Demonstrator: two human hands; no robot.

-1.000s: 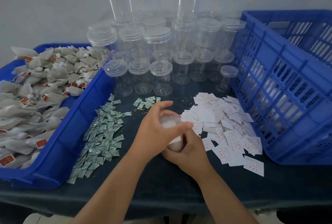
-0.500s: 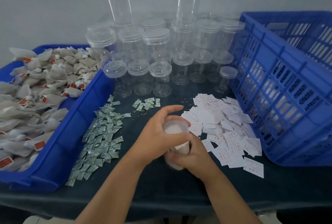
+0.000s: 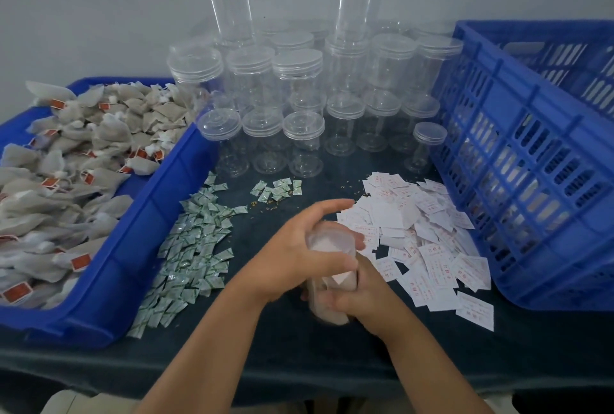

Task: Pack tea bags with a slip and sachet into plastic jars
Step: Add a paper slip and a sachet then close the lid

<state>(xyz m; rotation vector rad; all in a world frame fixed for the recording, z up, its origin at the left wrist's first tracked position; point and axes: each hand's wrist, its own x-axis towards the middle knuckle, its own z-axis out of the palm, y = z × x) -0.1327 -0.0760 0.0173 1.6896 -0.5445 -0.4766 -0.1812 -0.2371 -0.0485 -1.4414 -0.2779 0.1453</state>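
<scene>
1. The jar (image 3: 332, 267), filled with pale contents, is held over the table (image 3: 299, 363) between both hands and is tilted, with its base toward the person.
2. The right hand (image 3: 358, 294) is wrapped round the jar's lower body, apparently to keep it from turning. The left hand (image 3: 299, 257) is curled over the jar's top with the forefinger stretched out. This is judged to be a closing twist.
3. Supplies are laid within reach. The sachets (image 3: 189, 247) are just left of the jar and the slips (image 3: 425, 241) just right. The tea bags (image 3: 99, 164) lie in a tray (image 3: 159, 214) further left. Empty jars (image 3: 299, 88) stand behind, and a crate (image 3: 531, 164) is far right.
4. Compared with a second ago, the jar is tipped further and more of its body is exposed. Both grips are unchanged.
</scene>
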